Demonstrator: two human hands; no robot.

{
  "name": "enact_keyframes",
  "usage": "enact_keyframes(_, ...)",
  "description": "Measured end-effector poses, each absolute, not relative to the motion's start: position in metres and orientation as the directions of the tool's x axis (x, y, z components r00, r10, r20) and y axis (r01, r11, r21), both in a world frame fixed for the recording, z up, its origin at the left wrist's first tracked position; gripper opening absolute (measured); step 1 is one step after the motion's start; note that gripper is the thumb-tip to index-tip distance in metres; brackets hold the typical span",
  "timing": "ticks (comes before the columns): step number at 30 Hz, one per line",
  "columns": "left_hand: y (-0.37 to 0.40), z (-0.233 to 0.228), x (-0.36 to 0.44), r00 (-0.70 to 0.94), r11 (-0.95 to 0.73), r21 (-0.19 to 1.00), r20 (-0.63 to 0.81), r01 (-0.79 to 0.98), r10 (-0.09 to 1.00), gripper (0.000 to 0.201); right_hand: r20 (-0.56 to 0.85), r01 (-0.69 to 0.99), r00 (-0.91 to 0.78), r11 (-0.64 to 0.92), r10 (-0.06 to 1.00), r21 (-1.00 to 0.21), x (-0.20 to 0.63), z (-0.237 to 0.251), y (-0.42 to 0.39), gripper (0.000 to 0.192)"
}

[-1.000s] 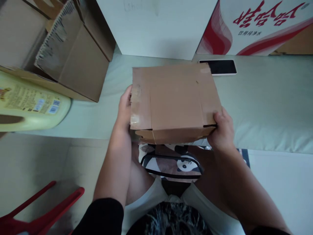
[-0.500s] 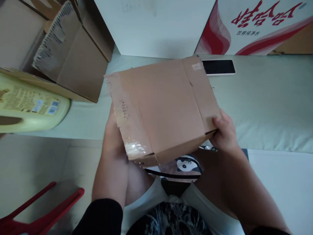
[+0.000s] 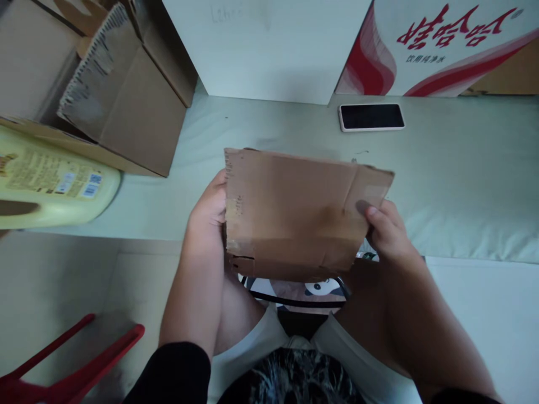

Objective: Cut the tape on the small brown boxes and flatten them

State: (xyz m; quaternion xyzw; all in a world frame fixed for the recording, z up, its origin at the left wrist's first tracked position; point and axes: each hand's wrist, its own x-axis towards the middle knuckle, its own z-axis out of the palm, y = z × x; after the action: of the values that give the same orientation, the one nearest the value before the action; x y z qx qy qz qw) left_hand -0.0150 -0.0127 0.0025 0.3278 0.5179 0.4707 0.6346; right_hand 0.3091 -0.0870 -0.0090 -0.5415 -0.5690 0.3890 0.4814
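Note:
I hold a brown cardboard box (image 3: 295, 213) with old tape marks between both hands, just above my lap at the front edge of a pale green surface (image 3: 455, 185). My left hand (image 3: 207, 216) grips its left side, fingers hidden behind the cardboard. My right hand (image 3: 385, 230) grips its right side with the thumb pressed on the near face. The box is tipped so one broad face points at me. Under it a panda-print bag (image 3: 314, 289) shows on my lap.
A black phone (image 3: 371, 116) lies face up behind the box. An open cardboard box (image 3: 126, 95) and a yellow jug (image 3: 50, 177) sit at the left. A red-and-white carton (image 3: 442, 45) and a white panel (image 3: 269, 45) stand at the back. Red chair legs (image 3: 71, 365) lower left.
The box has been turned in my hands, from lying flat, through a tilt to the left, to standing with a broad face toward me. It came nearer and the phone is uncovered.

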Motion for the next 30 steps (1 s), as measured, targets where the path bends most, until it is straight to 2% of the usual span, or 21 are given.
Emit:
enact_keyframes(4, -0.014, 0.003, -0.015, -0.016, 0.361, 0.904, -0.374, -0.230, 0.927, 0.026, 0.062, 0.161, 0.087, 0.048, 0.994, -0.986, 0.299, -0.008, -0.091, 0.044)
enact_keyframes(7, -0.010, 0.003, -0.016, -0.050, 0.418, 0.876, -0.441, -0.240, 0.896, 0.023, 0.042, 0.186, 0.142, 0.015, 0.989, -0.982, 0.290, -0.006, -0.089, 0.035)
enact_keyframes(10, -0.007, 0.004, -0.016, -0.004, 0.391, 0.853, -0.419, -0.346, 0.908, 0.037, 0.024, 0.240, 0.188, -0.022, 0.982, -0.971, 0.286, -0.005, -0.086, 0.028)
enact_keyframes(12, -0.008, 0.005, -0.016, 0.074, 0.357, 0.852, -0.357, -0.383, 0.931, 0.048, 0.062, 0.258, 0.237, -0.002, 0.970, -0.966, 0.286, -0.005, -0.084, 0.033)
enact_keyframes(15, -0.012, 0.006, -0.014, 0.208, 0.391, 0.881, -0.344, -0.265, 0.916, 0.054, 0.145, 0.228, 0.331, 0.070, 0.932, -0.971, 0.284, -0.005, -0.081, 0.047)
enact_keyframes(18, -0.013, 0.005, -0.013, 0.275, 0.430, 0.894, -0.386, -0.122, 0.881, 0.053, 0.128, 0.115, 0.374, 0.091, 0.919, -0.989, 0.284, -0.005, -0.080, 0.051)
enact_keyframes(20, -0.011, 0.005, -0.013, 0.217, 0.398, 0.907, -0.365, -0.136, 0.906, 0.049, 0.067, 0.017, 0.380, 0.066, 0.923, -0.998, 0.287, -0.004, -0.079, 0.049)
enact_keyframes(22, -0.007, 0.003, -0.015, 0.069, 0.306, 0.929, -0.298, -0.210, 0.952, 0.044, 0.019, -0.052, 0.392, 0.043, 0.920, -0.998, 0.292, -0.006, -0.077, 0.040)
enact_keyframes(24, -0.001, 0.000, -0.019, -0.106, 0.163, 0.943, -0.201, -0.289, 0.974, 0.040, 0.028, -0.061, 0.438, 0.061, 0.899, -0.996, 0.297, -0.009, -0.074, 0.029)
enact_keyframes(27, 0.009, -0.006, -0.025, -0.278, -0.026, 0.928, -0.084, -0.372, 0.957, 0.036, 0.127, 0.034, 0.469, 0.125, 0.874, -0.992, 0.303, -0.017, -0.072, 0.027)
enact_keyframes(30, 0.016, -0.010, -0.029, -0.301, -0.060, 0.897, -0.084, -0.438, 0.950, 0.034, 0.141, 0.166, 0.382, 0.082, 0.913, -0.983, 0.300, -0.022, -0.072, 0.034)
